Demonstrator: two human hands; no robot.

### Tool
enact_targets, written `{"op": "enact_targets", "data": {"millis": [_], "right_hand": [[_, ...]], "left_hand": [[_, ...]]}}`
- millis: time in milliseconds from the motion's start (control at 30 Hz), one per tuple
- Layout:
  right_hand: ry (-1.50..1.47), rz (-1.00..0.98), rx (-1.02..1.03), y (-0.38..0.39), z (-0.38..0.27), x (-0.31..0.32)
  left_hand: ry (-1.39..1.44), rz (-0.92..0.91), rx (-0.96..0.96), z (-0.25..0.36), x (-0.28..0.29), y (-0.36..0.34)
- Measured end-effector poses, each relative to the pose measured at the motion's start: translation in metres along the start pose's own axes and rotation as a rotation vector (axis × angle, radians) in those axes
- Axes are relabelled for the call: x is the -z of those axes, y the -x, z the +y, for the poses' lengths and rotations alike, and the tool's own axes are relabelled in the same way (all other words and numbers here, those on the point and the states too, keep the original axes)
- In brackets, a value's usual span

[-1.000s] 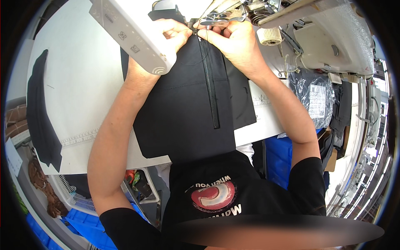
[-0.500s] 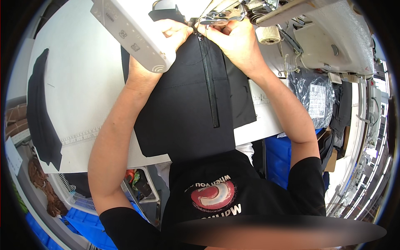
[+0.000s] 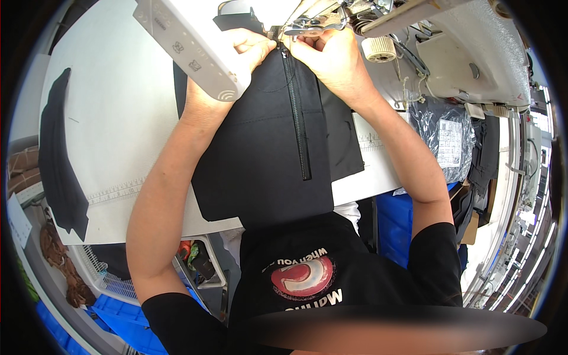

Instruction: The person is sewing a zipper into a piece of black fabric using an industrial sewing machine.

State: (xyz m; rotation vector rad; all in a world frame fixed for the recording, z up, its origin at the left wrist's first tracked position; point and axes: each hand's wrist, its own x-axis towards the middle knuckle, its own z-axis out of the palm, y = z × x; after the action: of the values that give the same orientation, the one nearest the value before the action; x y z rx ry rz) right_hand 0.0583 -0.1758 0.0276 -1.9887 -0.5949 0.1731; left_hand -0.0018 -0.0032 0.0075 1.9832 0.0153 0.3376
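A black fabric panel lies on the white table and hangs over its front edge toward me. A dark zipper is set lengthwise into it. At the panel's far end my left hand pinches the fabric, its wrist partly behind a pale grey device. My right hand pinches the same end just right of the zipper top, fingers bent under the sewing machine's presser foot area. The needle and the fingertips' exact hold are hard to make out.
The sewing machine stands at the far right, with a cream knob near my right hand. A grey device juts over my left wrist. On the left lies a black fabric strip; a plastic-wrapped package sits right. Blue crates stand below.
Both hands stay at the panel's far end, almost still. The right hand's fingers have shifted very slightly; the panel looks nearly unmoved.
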Motion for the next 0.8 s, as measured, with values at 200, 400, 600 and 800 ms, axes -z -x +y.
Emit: {"op": "enact_targets", "data": {"millis": [200,400,600,800], "right_hand": [[0.035,-0.012,-0.05,-0.001,0.001,0.0],[0.009,0.029,-0.019,0.001,0.005,-0.002],[-0.023,0.053,-0.009,0.003,0.021,0.0],[0.02,0.007,0.035,0.01,0.017,0.037]], "left_hand": [[0.068,-0.021,-0.017,-0.002,0.001,-0.001],[0.047,-0.031,-0.022,-0.005,0.0,0.0],[0.004,-0.01,-0.028,-0.002,0.002,0.001],[0.002,0.011,-0.041,0.0,0.002,0.003]]}}
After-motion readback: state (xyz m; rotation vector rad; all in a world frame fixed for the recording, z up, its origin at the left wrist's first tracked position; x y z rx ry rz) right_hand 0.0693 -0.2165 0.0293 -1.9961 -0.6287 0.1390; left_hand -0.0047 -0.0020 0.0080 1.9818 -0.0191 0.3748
